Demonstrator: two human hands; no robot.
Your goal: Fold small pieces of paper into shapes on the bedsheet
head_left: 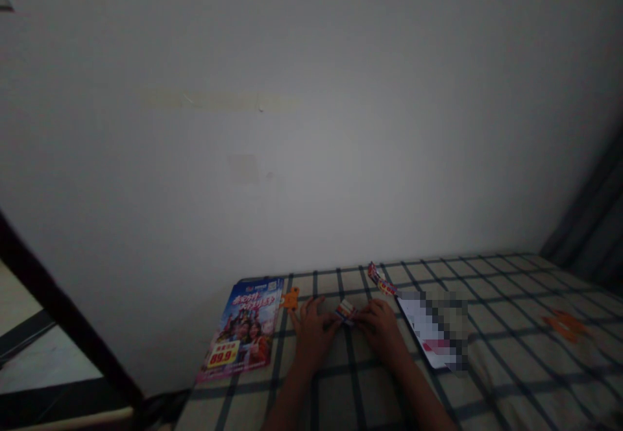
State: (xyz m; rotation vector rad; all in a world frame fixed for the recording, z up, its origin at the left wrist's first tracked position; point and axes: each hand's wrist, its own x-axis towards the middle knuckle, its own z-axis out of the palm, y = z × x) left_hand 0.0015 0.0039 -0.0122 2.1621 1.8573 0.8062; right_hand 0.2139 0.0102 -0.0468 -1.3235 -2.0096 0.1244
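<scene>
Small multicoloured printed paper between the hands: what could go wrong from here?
The left hand and right hand pinch the small multicoloured printed paper; uneven pulling could tear or crease it.
The irregular orange piece lies near the left hand, which might nudge it.
The flat white dark-edged rectangle lies beside the right hand; a sideways swing could bump it.

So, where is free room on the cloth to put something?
Bare cloth lies between the white panel and right orange piece, and between left orange piece and strip. Crowded: the middle, where the left hand and right hand hold paper.
</scene>
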